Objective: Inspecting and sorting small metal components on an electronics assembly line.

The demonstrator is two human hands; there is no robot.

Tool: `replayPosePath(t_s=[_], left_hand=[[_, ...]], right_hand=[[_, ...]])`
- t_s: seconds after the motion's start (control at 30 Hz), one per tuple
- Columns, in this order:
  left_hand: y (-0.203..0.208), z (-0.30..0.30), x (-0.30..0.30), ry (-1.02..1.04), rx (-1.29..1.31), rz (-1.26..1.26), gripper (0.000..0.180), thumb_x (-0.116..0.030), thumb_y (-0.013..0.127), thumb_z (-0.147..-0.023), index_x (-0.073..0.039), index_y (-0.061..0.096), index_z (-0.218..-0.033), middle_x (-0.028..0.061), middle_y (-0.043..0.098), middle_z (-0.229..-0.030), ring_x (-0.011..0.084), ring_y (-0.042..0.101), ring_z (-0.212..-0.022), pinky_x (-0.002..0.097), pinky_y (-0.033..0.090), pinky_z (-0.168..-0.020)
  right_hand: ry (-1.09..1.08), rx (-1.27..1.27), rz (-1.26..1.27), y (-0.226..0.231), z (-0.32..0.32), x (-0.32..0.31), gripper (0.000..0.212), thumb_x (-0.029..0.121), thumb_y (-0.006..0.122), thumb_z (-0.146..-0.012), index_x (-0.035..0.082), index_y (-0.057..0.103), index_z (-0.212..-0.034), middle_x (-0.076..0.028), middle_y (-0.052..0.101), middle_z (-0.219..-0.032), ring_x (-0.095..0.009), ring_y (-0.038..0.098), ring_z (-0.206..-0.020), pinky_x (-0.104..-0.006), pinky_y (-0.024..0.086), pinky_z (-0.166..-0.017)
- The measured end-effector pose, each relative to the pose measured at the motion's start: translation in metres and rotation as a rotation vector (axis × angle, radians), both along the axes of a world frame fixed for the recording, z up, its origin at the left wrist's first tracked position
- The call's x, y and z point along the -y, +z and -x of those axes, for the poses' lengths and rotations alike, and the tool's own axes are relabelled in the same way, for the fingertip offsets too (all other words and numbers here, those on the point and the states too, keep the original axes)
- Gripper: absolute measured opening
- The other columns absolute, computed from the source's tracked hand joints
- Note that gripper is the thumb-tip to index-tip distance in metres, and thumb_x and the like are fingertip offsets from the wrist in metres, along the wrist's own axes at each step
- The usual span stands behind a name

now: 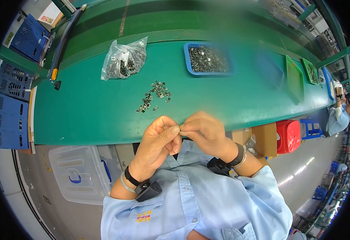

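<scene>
Just off the front edge of the green table (103,116), my left hand (159,140) and my right hand (207,134) meet at the fingertips. Both pinch at one spot, where a tiny part is mostly hidden by the fingers; its kind cannot be made out. Ahead of them lies a loose pile of small metal parts (157,91), dark and silvery. Behind the pile stands a clear plastic bag (113,66) with more such parts in it. A blue tray (189,69) full of small metal pieces sits farther back, right of the bag.
A green tray (295,82) and a smaller green tray of parts (310,71) are at the right. Blue crates (9,120) stand left. Below the table are a clear storage box (77,172), a cardboard box (265,138) and a red stool (289,136). Another person (338,118) sits far right.
</scene>
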State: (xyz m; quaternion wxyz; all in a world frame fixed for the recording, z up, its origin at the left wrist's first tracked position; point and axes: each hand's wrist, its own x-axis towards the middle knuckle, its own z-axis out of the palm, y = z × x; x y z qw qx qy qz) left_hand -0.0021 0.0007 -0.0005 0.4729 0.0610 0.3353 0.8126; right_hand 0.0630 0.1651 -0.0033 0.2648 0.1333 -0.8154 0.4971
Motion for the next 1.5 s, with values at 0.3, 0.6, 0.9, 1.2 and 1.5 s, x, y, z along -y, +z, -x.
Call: replayPosePath(t_s=[0.3, 0.6, 0.9, 1.2, 1.5], left_hand=[[0.008, -0.001, -0.002, 0.028, -0.034, 0.045, 0.016, -0.021, 0.056, -0.095, -0.006, 0.051, -0.089, 0.0052, 0.056, -0.065, 0.0113, 0.049, -0.053, 0.0238, 0.038, -0.047], [0.006, 0.0, -0.004, 0.013, -0.103, 0.149, 0.02, -0.024, 0.055, -0.095, -0.006, 0.049, -0.088, 0.0057, 0.054, -0.059, 0.0125, 0.048, -0.047, 0.0248, 0.036, -0.044], [0.001, 0.001, -0.003, -0.021, 0.029, 0.022, 0.017, -0.022, 0.055, -0.096, -0.007, 0.051, -0.09, 0.0049, 0.056, -0.064, 0.012, 0.05, -0.054, 0.024, 0.038, -0.047], [-0.003, 0.004, 0.0, -0.05, -0.011, 0.038, 0.019, -0.025, 0.052, -0.097, -0.007, 0.051, -0.09, 0.005, 0.056, -0.064, 0.0126, 0.051, -0.054, 0.0239, 0.038, -0.047], [-0.001, 0.01, -0.003, 0.026, 0.01, 0.059, 0.018, -0.024, 0.051, -0.097, -0.006, 0.052, -0.095, 0.0055, 0.054, -0.065, 0.012, 0.048, -0.052, 0.0241, 0.036, -0.046]], right_hand=[[-0.014, 0.072, 0.142, -0.007, 0.001, 0.001, 0.016, 0.001, 0.07, -0.077, 0.007, 0.062, -0.089, -0.005, 0.061, -0.081, -0.019, 0.06, -0.074, -0.0291, 0.049, -0.061], [-0.013, 0.098, 0.112, -0.009, -0.001, 0.0, 0.016, 0.002, 0.07, -0.078, 0.008, 0.061, -0.088, -0.005, 0.062, -0.081, -0.018, 0.06, -0.074, -0.029, 0.049, -0.062], [0.005, 0.093, 0.115, -0.011, 0.004, -0.001, 0.015, 0.002, 0.071, -0.078, 0.008, 0.061, -0.088, -0.004, 0.062, -0.08, -0.019, 0.061, -0.074, -0.0293, 0.049, -0.061], [0.031, 0.093, 0.134, -0.012, 0.005, -0.001, 0.014, 0.003, 0.071, -0.078, 0.008, 0.062, -0.088, -0.004, 0.062, -0.08, -0.018, 0.061, -0.074, -0.0297, 0.049, -0.062], [-0.121, -0.006, -0.165, 0.008, 0.023, -0.03, 0.005, 0.007, 0.065, -0.085, 0.005, 0.063, -0.089, -0.006, 0.062, -0.083, -0.018, 0.06, -0.079, -0.0275, 0.048, -0.068]])
